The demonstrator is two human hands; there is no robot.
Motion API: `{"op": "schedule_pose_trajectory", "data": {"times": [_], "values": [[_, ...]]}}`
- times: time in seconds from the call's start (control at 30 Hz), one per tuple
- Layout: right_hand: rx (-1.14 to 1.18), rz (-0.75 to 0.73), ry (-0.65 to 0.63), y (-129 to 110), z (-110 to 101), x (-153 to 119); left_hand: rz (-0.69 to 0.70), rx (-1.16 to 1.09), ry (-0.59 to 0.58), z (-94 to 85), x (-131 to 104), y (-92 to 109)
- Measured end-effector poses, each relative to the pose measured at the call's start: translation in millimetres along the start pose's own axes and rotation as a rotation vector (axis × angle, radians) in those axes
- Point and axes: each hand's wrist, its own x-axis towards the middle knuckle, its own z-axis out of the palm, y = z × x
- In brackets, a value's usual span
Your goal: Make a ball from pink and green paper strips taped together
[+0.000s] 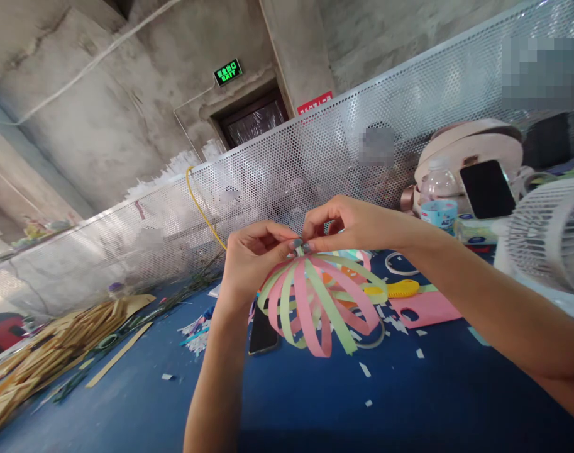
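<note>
A round lantern shape of curved pink and pale green paper strips [308, 308] hangs above the blue table. At its top, where the strips gather, my left hand [258, 255] pinches it between thumb and fingers. My right hand [338, 226] pinches the same gathered top from the other side, its fingertips against those of my left hand. One green strip has its lower end loose at the front. Behind the strips lies a yellow-handled cutter [400, 289], and a dark phone [263, 333] lies to their left.
Wooden strips [55, 352] are piled at the left. A white fan [546, 233], a bottle [440, 182] and a propped phone [488, 189] stand at the right. Pink paper [428, 309] and scraps lie on the blue table [315, 402]. A perforated metal screen [277, 163] runs behind.
</note>
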Motion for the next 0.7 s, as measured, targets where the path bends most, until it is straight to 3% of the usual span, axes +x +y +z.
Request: {"op": "schedule_pose_trajectory", "data": {"times": [0.7], "values": [[0.074, -0.002, 0.022, 0.9, 5.0, 1.5, 0.025, 0.07, 0.036, 0.6, -1.1, 1.4]]}}
